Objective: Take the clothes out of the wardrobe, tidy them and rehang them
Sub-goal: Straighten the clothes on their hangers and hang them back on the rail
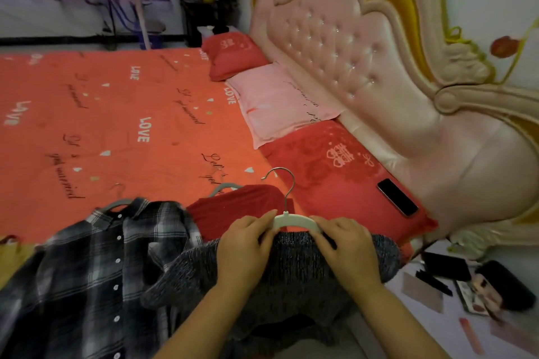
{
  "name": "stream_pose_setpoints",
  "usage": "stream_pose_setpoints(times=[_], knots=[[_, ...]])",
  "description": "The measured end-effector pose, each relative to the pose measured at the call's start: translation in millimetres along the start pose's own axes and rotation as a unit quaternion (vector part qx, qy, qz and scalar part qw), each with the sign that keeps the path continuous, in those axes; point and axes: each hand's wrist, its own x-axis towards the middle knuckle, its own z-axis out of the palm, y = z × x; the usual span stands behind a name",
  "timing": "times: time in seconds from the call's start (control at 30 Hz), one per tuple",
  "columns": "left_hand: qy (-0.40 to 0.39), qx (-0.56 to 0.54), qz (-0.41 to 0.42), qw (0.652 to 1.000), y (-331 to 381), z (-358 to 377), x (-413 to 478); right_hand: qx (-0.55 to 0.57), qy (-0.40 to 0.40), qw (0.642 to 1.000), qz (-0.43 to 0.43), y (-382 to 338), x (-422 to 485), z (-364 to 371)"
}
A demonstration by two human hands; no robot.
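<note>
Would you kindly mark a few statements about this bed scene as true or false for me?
1. The left hand and right hand both grip the white hanger. True.
2. The plaid shirt lies right of the grey sweater. False: it lies to its left.
3. A phone rests on a red pillow. True.
4. The red garment has no hanger. False: a grey hanger shows at its neck.
</note>
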Motion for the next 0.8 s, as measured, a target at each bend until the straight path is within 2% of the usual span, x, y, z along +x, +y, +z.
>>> stream_pose_setpoints(times=[0.23, 0.33, 0.53, 0.8], knots=[[0.016, 0.036, -0.040, 0.998, -34.9, 27.3, 67.9, 0.005, -0.023, 0.999, -0.044, 26.0, 84.5, 49.7], [0.018, 0.053, -0.085, 0.995, -58.8, 41.4, 94.1, 0.020, -0.052, 0.996, -0.075, 35.4, 120.7, 82.0], [0.004, 0.097, -0.174, 0.980, -113.0, 81.4, 144.1, 0.075, -0.142, 0.983, -0.093, 61.4, 184.9, 165.8], [-0.020, 0.150, -0.272, 0.950, -206.6, 146.8, 196.2, 0.135, -0.215, 0.964, -0.081, 92.4, 244.3, 304.1]])
